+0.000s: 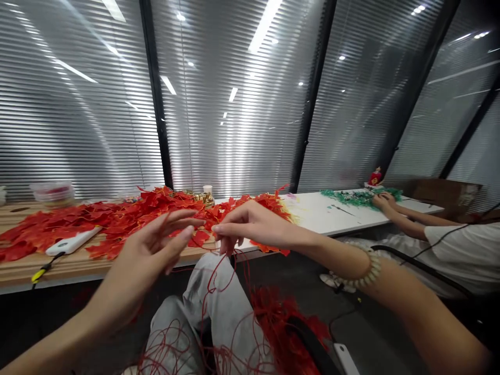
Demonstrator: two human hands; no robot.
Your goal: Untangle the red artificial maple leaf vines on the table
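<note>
Thin red cord (208,291) hangs in loops from my right hand (244,224), whose thumb and fingers are pinched together on it. More of the cord lies tangled over my grey trousers below. To the left of that pinch is my left hand (162,239), its fingers stretched out and apart from the thumb; nothing shows clearly in its grip. Just beyond both hands, a heap of red artificial maple leaves (156,205) spreads along the wooden table (23,276). Another bunch of red leaves (287,323) hangs low beside my right leg.
A white device (74,241) with a yellow-and-black cable lies among the leaves at left. Clear plastic tubs (52,192) stand behind it. A paper cup (208,189) is at the back. On the white table (324,219) at right, another person's hands (385,202) work at green tinsel (347,197).
</note>
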